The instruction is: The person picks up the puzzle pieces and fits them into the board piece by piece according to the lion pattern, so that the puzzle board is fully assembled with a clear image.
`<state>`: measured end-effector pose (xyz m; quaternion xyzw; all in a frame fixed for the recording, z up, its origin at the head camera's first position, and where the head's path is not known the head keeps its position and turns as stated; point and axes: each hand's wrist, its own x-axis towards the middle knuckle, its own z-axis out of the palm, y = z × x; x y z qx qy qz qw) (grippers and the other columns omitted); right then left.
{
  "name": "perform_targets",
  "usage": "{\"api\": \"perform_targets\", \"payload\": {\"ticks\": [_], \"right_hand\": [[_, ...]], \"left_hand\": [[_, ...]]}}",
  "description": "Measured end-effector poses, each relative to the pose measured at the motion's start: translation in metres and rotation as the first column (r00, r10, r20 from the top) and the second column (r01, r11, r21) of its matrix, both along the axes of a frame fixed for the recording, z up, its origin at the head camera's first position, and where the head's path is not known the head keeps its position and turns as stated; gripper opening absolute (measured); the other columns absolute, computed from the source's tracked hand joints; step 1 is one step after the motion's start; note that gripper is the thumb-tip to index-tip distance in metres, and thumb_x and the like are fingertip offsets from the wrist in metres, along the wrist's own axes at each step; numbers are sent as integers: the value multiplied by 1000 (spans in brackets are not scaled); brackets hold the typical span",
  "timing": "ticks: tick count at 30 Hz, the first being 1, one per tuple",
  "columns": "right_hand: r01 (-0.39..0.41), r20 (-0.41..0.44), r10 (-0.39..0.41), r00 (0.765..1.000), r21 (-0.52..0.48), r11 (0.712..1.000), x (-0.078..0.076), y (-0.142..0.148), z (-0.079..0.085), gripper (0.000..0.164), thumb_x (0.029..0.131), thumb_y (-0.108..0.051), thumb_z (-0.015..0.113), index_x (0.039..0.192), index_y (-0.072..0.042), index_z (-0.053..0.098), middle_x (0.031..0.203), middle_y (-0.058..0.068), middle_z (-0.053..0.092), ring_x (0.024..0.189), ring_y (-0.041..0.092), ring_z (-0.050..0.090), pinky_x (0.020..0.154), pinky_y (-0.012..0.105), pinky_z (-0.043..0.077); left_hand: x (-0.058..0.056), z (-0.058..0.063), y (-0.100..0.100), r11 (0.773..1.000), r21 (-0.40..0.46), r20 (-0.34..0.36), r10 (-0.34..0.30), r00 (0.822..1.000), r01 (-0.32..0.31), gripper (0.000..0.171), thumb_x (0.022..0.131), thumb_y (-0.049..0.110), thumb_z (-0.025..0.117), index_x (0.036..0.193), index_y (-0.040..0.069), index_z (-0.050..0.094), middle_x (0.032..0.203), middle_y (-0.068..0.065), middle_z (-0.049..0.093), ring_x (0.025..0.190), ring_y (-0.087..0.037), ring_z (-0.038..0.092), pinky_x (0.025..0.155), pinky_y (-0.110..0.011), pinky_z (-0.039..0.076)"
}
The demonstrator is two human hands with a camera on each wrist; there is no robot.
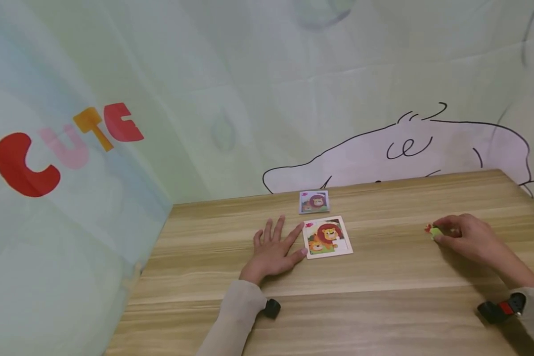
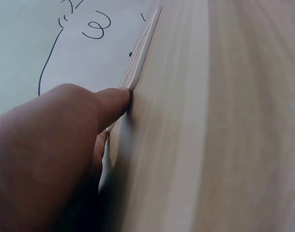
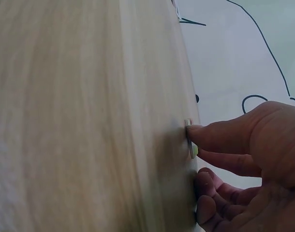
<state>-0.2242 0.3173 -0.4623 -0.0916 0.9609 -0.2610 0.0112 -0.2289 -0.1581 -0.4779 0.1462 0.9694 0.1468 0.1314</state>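
A square lion puzzle [image 1: 328, 236] with a pale frame lies on the wooden table, a white gap at its lower right. Spread out at its left side, my left hand [image 1: 273, 252] rests on the table, with index finger and thumb at the frame's edge; the left wrist view shows the thumb touching the frame [image 2: 140, 60]. Off to the right, my right hand [image 1: 469, 237] pinches a small green and red puzzle piece [image 1: 435, 232] between thumb and fingers. In the right wrist view the piece [image 3: 191, 140] is edge-on, close to the tabletop.
Behind the puzzle lies a smaller square card [image 1: 314, 201] with the same lion picture. The wooden table [image 1: 374, 311] reaches back to a printed curtain [image 1: 231, 99] with a line-drawn animal and coloured letters. Dark straps circle both wrists.
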Motion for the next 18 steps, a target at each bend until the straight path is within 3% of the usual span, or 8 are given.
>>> {"api": "perform_targets", "payload": {"ticks": [13, 18], "right_hand": [[96, -9, -97, 995, -75, 992, 8, -8, 1, 28, 98, -15, 78, 115, 3, 66, 116, 32, 72, 98, 41, 73, 76, 39, 53], [108, -37, -111, 993, -73, 991, 7, -14, 2, 22, 99, -16, 77, 111, 1, 71, 100, 19, 78, 86, 18, 68, 73, 26, 43]], "left_hand": [[0, -1, 0, 1000, 4, -3, 7, 1000, -7, 76, 104, 73, 39, 171, 47, 14, 184, -10, -9, 169, -45, -15, 130, -71, -6], [0, 0, 0, 1000, 0, -3, 9, 1000, -9, 76, 104, 72, 39, 171, 47, 14, 184, -10, -9, 169, -45, -15, 130, -71, -6]]}}
